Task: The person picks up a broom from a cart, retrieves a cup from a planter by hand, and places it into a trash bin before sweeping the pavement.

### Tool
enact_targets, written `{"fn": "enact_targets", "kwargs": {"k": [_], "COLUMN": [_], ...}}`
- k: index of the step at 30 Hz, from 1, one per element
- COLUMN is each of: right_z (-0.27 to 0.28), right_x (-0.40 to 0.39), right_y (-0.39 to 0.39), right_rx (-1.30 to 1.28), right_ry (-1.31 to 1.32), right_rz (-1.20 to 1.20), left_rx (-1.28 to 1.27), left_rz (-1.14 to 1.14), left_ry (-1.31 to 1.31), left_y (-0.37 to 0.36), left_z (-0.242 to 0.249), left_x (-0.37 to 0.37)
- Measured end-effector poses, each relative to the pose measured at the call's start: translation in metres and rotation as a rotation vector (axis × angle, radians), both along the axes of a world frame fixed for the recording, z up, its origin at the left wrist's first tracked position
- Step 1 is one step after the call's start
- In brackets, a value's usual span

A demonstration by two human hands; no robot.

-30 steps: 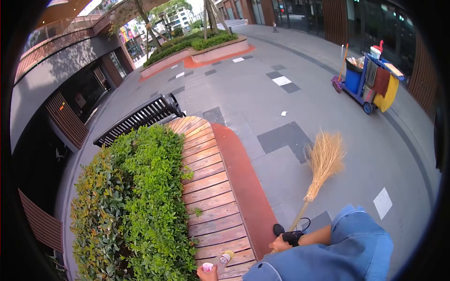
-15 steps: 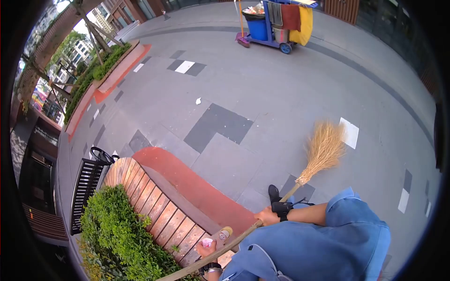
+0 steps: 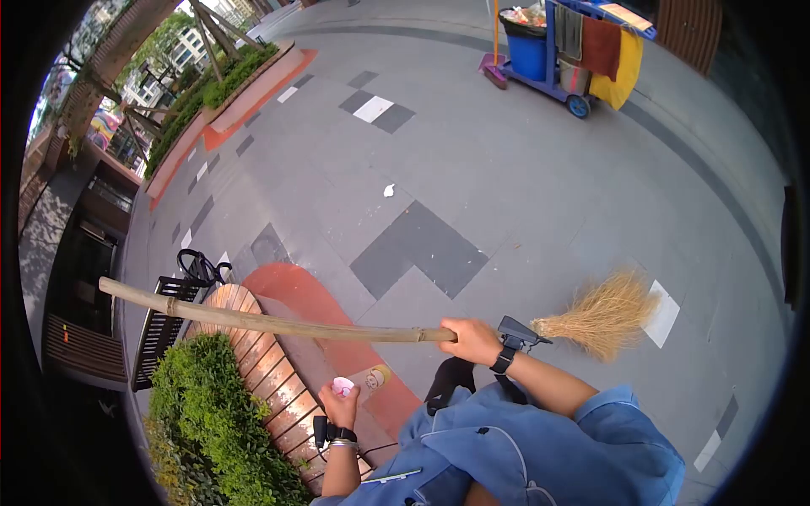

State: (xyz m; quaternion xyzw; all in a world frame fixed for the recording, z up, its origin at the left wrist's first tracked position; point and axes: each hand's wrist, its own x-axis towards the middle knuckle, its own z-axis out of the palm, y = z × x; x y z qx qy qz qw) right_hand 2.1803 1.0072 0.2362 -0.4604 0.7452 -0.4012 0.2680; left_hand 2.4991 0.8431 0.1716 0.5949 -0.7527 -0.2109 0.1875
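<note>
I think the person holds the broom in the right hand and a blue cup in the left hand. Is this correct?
Not quite: in the head view the cup in the left hand is pink and white, not blue. The right hand does hold the broom.

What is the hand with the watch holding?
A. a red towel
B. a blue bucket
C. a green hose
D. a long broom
D: the right hand, with a watch on its wrist, grips the wooden handle of the broom, whose straw bristles stick out to the right over the paving.
</note>
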Motion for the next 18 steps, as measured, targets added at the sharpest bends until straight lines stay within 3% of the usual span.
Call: {"fn": "enact_targets", "kwargs": {"k": [4,7,13,14,15,18], "right_z": [-0.014,-0.010,0.018,0.024,0.029,0.035], "right_x": [-0.086,-0.154,-0.289,-0.314,-0.338,-0.410], "right_y": [-0.053,-0.085,-0.114,-0.116,-0.119,-0.130], "right_rx": [0.027,0.112,0.077,0.101,0.122,0.098], "right_ry": [0.016,-0.044,-0.087,-0.107,-0.124,-0.115], "right_rz": [-0.101,-0.120,-0.321,-0.361,-0.399,-0.444], "left_rx": [0.106,0.081,0.246,0.076,0.130,0.025], "left_rz": [-0.005,-0.052,-0.263,-0.396,-0.416,-0.517], "left_ry": [0.026,0.002,0.149,0.086,0.114,0.150], "left_y": [-0.057,-0.119,-0.196,-0.224,-0.224,-0.262], "left_z": [-0.002,-0.036,0.007,-0.023,0.004,-0.014], "left_x": [-0.088,-0.157,-0.386,-0.415,-0.464,-0.583]}}
